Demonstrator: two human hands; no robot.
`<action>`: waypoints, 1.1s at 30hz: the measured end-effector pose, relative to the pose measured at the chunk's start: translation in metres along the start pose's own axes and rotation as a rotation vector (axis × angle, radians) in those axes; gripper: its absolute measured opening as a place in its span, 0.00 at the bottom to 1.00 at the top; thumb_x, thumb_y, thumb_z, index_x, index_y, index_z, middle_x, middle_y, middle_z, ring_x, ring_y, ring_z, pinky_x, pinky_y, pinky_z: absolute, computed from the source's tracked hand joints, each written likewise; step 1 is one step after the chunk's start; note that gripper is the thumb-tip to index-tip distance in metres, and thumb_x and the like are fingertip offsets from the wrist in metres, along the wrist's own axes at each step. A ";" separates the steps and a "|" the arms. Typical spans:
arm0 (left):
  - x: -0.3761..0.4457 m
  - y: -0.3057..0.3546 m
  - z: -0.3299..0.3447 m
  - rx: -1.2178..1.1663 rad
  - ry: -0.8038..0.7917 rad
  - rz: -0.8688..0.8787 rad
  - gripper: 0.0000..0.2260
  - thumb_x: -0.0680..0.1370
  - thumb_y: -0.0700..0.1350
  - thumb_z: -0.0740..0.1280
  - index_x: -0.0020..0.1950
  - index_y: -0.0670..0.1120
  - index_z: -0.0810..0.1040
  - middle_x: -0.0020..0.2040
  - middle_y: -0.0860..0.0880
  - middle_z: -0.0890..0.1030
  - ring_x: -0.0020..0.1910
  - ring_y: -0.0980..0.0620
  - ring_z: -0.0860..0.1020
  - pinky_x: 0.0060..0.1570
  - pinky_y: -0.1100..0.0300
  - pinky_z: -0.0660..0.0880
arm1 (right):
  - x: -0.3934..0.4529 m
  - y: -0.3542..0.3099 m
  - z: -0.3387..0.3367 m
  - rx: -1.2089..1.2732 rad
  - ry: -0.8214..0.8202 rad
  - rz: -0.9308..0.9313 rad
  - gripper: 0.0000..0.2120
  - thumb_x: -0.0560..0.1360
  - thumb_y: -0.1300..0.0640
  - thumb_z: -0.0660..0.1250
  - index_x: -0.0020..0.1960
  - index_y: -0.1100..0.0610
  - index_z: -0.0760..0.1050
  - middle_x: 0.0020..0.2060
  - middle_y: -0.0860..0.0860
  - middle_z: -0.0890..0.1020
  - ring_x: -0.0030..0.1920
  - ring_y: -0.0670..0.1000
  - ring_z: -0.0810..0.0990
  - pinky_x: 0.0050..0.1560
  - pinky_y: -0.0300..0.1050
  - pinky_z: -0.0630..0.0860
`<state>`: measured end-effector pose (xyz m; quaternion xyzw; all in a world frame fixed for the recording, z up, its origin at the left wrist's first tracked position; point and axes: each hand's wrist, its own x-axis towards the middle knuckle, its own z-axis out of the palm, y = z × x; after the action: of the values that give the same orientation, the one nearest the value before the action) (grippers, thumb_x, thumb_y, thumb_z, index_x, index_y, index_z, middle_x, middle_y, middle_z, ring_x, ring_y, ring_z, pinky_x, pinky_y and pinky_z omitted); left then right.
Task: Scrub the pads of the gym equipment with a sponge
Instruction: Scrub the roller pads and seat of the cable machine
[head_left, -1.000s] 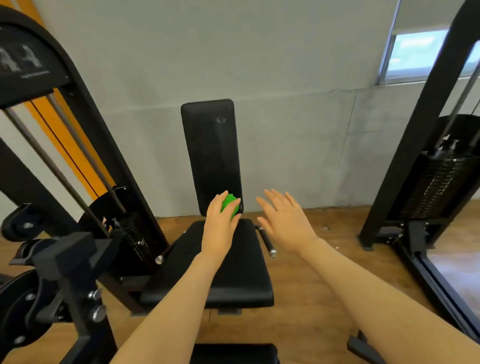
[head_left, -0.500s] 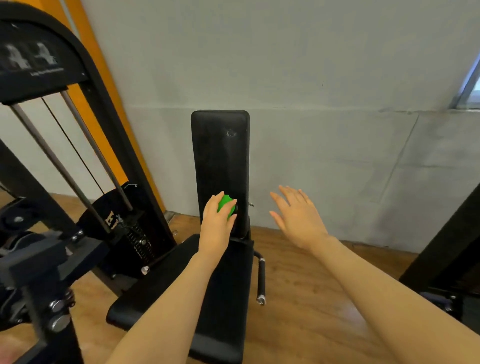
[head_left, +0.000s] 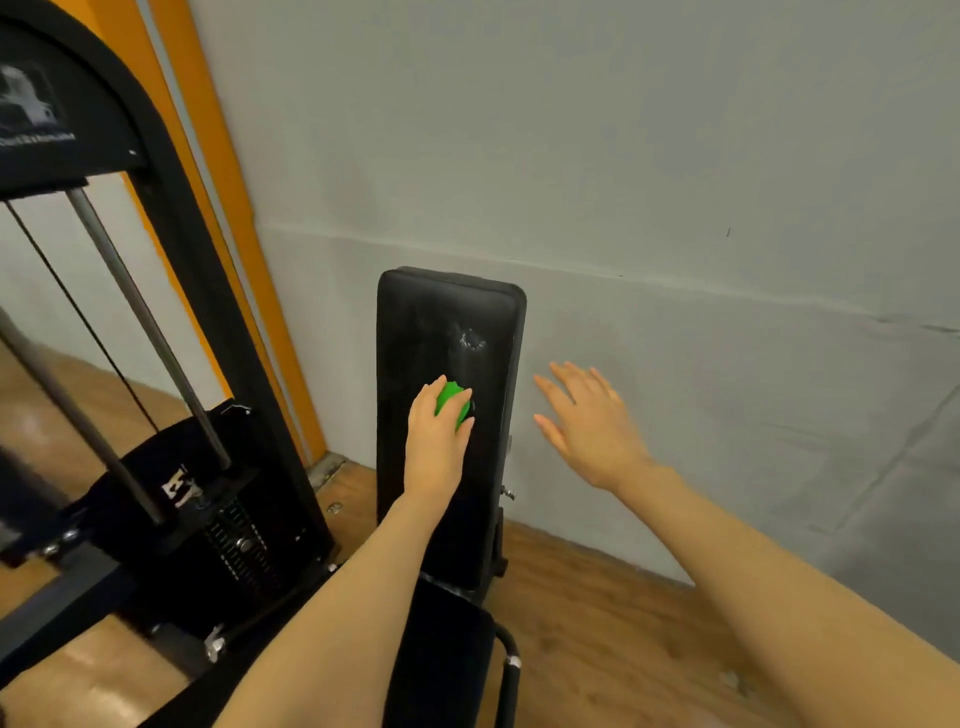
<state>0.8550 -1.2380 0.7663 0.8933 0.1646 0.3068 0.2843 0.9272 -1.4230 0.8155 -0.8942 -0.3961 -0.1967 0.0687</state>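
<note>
Mid-scrub on the upright back pad (head_left: 447, 332), left hand (head_left: 434, 447) curled in a snug grip round the green sponge (head_left: 451, 406) pressed mid-pad, right hand (head_left: 589, 423) spread wide beside it, upper stretch and seat pad (head_left: 441, 649) likely left.

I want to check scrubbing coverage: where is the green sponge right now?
In the head view, the green sponge sits left of centre, gripped by the left hand against the middle of the upright black padded backrest.

I see open air right of the back pad (head_left: 447, 332); the weight stack frame (head_left: 208, 322) crowds its left.
</note>
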 end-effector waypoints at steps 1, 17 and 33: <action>0.018 0.000 0.005 -0.026 0.022 -0.021 0.18 0.77 0.39 0.68 0.67 0.46 0.75 0.73 0.46 0.67 0.73 0.48 0.63 0.72 0.53 0.62 | 0.019 0.008 0.003 0.019 -0.002 0.003 0.25 0.77 0.46 0.52 0.63 0.60 0.77 0.59 0.60 0.80 0.60 0.61 0.79 0.62 0.61 0.70; 0.200 -0.018 0.048 -0.124 0.557 -0.470 0.17 0.79 0.42 0.66 0.69 0.47 0.73 0.72 0.49 0.68 0.72 0.53 0.65 0.65 0.69 0.55 | 0.301 0.067 0.064 0.429 -0.128 -0.350 0.20 0.81 0.47 0.56 0.67 0.58 0.72 0.63 0.55 0.77 0.64 0.57 0.72 0.65 0.54 0.68; 0.259 -0.016 0.070 -0.366 0.868 -0.724 0.20 0.81 0.43 0.64 0.73 0.49 0.67 0.69 0.51 0.71 0.67 0.55 0.69 0.60 0.65 0.65 | 0.385 0.024 0.104 0.668 -0.390 -0.755 0.19 0.83 0.57 0.52 0.71 0.56 0.69 0.70 0.53 0.71 0.70 0.54 0.69 0.70 0.51 0.67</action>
<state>1.0944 -1.1330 0.8286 0.5097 0.5045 0.5510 0.4268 1.2102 -1.1475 0.8780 -0.6392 -0.7362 0.0987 0.1991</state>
